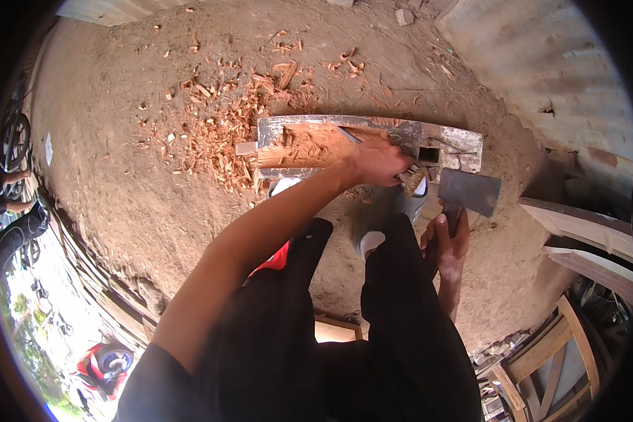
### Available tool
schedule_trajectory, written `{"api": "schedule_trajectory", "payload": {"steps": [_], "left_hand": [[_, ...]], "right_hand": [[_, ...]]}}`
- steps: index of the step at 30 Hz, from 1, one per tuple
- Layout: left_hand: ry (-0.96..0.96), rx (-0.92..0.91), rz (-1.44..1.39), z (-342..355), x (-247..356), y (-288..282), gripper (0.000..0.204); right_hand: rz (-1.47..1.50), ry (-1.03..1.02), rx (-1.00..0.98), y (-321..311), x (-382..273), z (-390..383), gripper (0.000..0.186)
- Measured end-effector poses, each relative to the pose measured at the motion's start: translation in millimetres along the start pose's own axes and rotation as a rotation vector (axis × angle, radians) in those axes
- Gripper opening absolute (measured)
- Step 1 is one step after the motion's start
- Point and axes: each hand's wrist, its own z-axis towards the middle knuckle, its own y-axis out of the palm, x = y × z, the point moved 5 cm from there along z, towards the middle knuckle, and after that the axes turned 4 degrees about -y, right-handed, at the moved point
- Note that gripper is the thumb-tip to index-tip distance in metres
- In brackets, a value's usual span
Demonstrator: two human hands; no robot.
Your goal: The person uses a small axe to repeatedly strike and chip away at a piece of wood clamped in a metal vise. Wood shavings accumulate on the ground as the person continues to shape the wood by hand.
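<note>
My left hand point(380, 160) grips a chisel point(348, 135), its blade angled into a long, weathered timber piece point(454, 141) with a hollowed, reddish-brown interior and a square hole toward the right. The chisel's frayed end point(415, 181) sticks out below my fist. To the right, below the timber, my right hand point(445, 243) is closed on the handle of a tool with a broad, dark, flat rectangular head point(469, 191). My shoes point(418, 197) are just under the timber.
Wood shavings point(225, 133) are scattered on the dirt ground point(119, 211). A corrugated wall point(527, 63) and stacked boards point(577, 228) line the right, with wooden frames point(541, 359) lower down. At far left are another person's arm point(14, 205), bicycles and a red motorbike point(102, 369).
</note>
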Motion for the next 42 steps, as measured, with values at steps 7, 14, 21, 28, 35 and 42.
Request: {"api": "schedule_trajectory", "payload": {"steps": [7,14,21,28,35,42], "left_hand": [[0.068,0.002,0.067,2.7,-6.0,4.9,0.032],[-0.003,-0.126,0.118,6.5,-7.9,9.5,0.036],[0.019,-0.045,0.104,0.9,-9.3,6.1,0.036],[0.087,0.004,0.153,4.9,-11.0,8.6,0.037],[0.028,-0.028,0.125,4.0,-13.4,9.9,0.037],[-0.036,-0.068,0.11,3.7,-9.3,2.7,0.039]], "right_hand": [[0.015,0.081,-0.028,-3.4,11.0,1.6,0.034],[-0.021,0.064,0.01,-4.4,21.6,-3.8,0.032],[-0.032,-0.017,0.023,3.8,32.3,6.2,0.029],[-0.222,-0.019,0.046,7.0,34.4,4.9,0.029],[-0.089,-0.005,0.128,10.3,45.5,0.2,0.026],[-0.242,-0.098,0.054,2.1,32.1,5.9,0.028]]}}
